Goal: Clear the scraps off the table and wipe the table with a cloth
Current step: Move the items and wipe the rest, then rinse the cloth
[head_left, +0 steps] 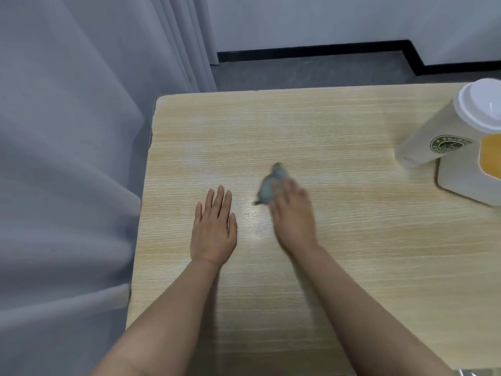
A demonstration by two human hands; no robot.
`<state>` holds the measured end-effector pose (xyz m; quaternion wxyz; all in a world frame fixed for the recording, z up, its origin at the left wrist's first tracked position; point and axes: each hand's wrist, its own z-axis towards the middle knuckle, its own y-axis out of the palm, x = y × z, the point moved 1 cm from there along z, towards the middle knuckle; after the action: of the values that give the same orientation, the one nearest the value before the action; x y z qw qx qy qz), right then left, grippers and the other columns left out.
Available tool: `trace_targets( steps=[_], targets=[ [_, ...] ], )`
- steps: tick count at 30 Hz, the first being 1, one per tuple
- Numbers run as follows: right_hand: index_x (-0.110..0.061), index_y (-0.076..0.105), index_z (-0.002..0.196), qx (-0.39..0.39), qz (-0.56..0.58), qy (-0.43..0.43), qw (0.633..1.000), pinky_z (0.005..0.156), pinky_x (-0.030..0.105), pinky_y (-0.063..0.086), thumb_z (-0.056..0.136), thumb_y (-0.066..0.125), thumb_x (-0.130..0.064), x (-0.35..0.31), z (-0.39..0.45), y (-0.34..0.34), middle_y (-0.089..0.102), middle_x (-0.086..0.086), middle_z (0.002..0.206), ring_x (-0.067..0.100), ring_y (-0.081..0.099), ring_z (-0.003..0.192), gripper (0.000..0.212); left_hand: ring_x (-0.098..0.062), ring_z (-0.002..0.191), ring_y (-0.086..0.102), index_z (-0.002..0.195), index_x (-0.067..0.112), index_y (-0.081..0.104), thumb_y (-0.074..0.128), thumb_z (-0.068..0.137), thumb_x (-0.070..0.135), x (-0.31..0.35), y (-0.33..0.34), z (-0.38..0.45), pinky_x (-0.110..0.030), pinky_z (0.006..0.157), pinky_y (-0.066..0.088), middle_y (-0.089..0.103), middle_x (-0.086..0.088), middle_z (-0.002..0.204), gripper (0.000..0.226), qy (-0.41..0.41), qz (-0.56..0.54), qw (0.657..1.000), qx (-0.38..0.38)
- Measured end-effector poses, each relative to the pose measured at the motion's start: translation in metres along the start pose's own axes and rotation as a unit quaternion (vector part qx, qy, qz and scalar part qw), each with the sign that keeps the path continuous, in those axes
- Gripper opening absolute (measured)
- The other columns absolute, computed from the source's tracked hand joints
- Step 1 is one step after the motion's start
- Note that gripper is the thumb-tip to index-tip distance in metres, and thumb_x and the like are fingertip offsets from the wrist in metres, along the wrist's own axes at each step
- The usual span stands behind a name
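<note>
My left hand (213, 229) lies flat on the wooden worktop (352, 253), fingers straight and close together, empty. My right hand (294, 213), blurred, presses a grey-green cloth (271, 184) onto the worktop near its middle; the bunched cloth's long axis runs near-left to far-right. A lidded paper coffee cup (444, 126) stands far right.

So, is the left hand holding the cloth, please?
No, the left hand lies flat and empty on the table; the right hand has the cloth.
</note>
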<state>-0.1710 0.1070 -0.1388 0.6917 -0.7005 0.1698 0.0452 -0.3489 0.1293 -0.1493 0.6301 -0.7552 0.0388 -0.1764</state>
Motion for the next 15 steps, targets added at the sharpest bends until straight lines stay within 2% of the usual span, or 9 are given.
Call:
trace_targets(
  steps=[2, 5, 8, 12, 15],
  targets=[
    [-0.013, 0.046, 0.137, -0.047, -0.008, -0.113, 0.992, 0.112, 0.044, 0.026, 0.097, 0.036, -0.029, -0.022, -0.01, 0.006, 0.044, 0.01, 0.144, 0.028, 0.04, 0.133, 0.045, -0.011, 0.145, -0.004, 0.15, 0.019, 0.015, 0.002, 0.091, 0.04, 0.001, -0.001, 0.0, -0.034, 0.117, -0.004, 0.006, 0.004, 0.158, 0.064, 0.001, -0.003, 1.0, 0.001],
    [-0.019, 0.034, 0.144, -0.078, -0.023, -0.139, 0.987, 0.115, 0.036, 0.006, 0.098, 0.022, -0.037, -0.003, -0.012, 0.0, 0.03, 0.002, 0.153, 0.021, 0.024, 0.142, 0.051, -0.008, 0.143, -0.008, 0.15, 0.02, 0.012, 0.0, 0.09, 0.041, 0.002, -0.003, -0.001, -0.033, 0.117, -0.005, 0.004, 0.005, 0.158, 0.065, 0.002, -0.008, 1.0, 0.001],
    [-0.017, 0.028, 0.147, -0.065, -0.019, -0.047, 0.997, 0.117, 0.037, 0.004, 0.098, 0.022, -0.037, 0.039, -0.01, -0.014, 0.024, 0.004, 0.155, 0.022, 0.017, 0.144, 0.053, -0.01, 0.144, -0.008, 0.151, 0.021, 0.008, -0.001, 0.091, 0.041, 0.001, -0.004, -0.002, -0.033, 0.117, -0.007, 0.0, 0.006, 0.158, 0.064, 0.002, -0.01, 1.0, -0.013],
    [-0.012, 0.026, 0.147, -0.029, -0.03, 0.094, 0.995, 0.117, 0.041, 0.009, 0.101, 0.024, -0.031, 0.095, -0.019, -0.033, 0.021, 0.01, 0.155, 0.026, 0.015, 0.144, 0.05, -0.014, 0.146, -0.007, 0.151, 0.02, 0.008, 0.02, 0.102, 0.033, 0.001, -0.01, 0.001, -0.035, 0.117, -0.006, 0.0, 0.005, 0.159, 0.052, -0.002, -0.037, 0.999, -0.039],
    [-0.009, 0.019, 0.148, -0.019, -0.028, 0.176, 0.984, 0.118, 0.041, 0.006, 0.102, 0.025, -0.026, 0.109, -0.03, -0.039, 0.015, 0.012, 0.157, 0.026, 0.01, 0.145, 0.05, -0.016, 0.146, -0.009, 0.151, 0.019, 0.007, 0.023, 0.102, 0.032, 0.002, -0.016, -0.001, -0.037, 0.118, -0.004, -0.003, 0.003, 0.159, 0.053, 0.0, -0.043, 0.997, -0.066]
  ],
)
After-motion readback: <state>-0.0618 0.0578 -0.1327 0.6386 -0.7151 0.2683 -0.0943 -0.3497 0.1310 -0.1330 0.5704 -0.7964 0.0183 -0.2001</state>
